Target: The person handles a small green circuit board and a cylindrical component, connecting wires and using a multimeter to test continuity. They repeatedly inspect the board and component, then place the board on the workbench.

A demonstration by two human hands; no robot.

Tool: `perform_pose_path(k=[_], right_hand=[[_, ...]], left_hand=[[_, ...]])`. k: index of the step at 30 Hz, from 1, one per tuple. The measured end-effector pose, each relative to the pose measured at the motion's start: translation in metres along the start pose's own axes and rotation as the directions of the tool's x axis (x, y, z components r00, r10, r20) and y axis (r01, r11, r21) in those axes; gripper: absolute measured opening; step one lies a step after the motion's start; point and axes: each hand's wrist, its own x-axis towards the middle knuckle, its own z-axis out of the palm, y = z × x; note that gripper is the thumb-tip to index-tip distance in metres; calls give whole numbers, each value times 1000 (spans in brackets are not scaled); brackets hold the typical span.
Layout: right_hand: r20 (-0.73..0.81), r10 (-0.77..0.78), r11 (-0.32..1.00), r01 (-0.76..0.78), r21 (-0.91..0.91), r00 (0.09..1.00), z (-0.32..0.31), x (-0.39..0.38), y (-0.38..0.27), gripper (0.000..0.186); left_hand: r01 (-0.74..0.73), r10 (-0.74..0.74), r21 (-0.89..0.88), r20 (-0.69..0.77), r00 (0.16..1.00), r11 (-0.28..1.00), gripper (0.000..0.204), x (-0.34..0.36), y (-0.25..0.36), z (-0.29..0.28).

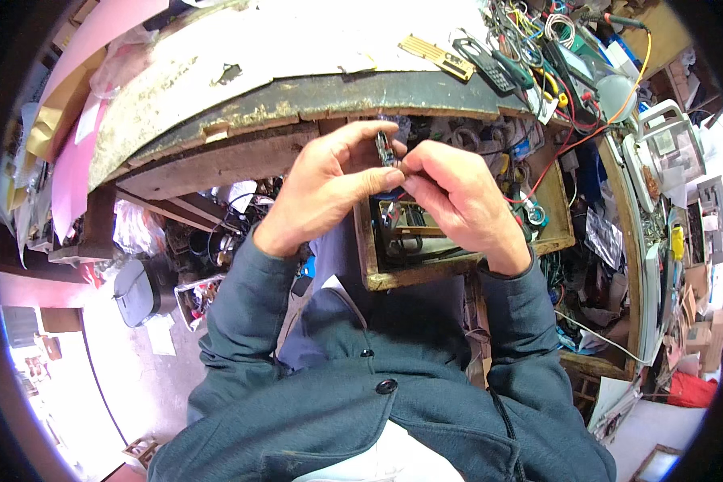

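Presently pinching small dark part [386, 150] in left hand [321, 186], lengthwise away from body [361, 386], near end toward right hand [460, 193] of unclear hold.

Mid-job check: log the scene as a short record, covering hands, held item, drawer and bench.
Left hand: holds the item between thumb and forefinger
Right hand: fingertips at the item's lower end; grip unclear
Held item: small dark part, exact kind unclear
Drawer: open wooden drawer, below the hands, with contents
Bench: pale-topped workbench; black keypad device toward the right
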Motion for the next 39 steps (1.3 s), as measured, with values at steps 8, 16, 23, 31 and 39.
perform_pose_path(k=[8, 16, 23, 31, 39], right_hand=[[92, -2, 991, 14, -136, 996, -4, -5, -10, 13], [73, -5, 987, 17, -160, 997, -3, -7, -11, 11], [-4, 16, 1000, -16, 22, 1000, -7, -8, -12, 11], [113, -1, 986, 20, -164, 994, -4, -12, -21, 11], [-189, 178, 983, -181, 3, 966, -12, -23, -15, 6]], left_hand=[[1, -79, 474, 144, 986, 881, 57, 1, 36, -2], [66, -115, 346, 123, 986, 936, 53, -2, 25, 0], [83, -100, 137, 124, 987, 987, 52, 1, 14, -2], [-35, -111, 395, 341, 934, 918, 60, 8, 23, -9], [74, -80, -183, -27, 996, 980, 54, 2, 10, -11]])
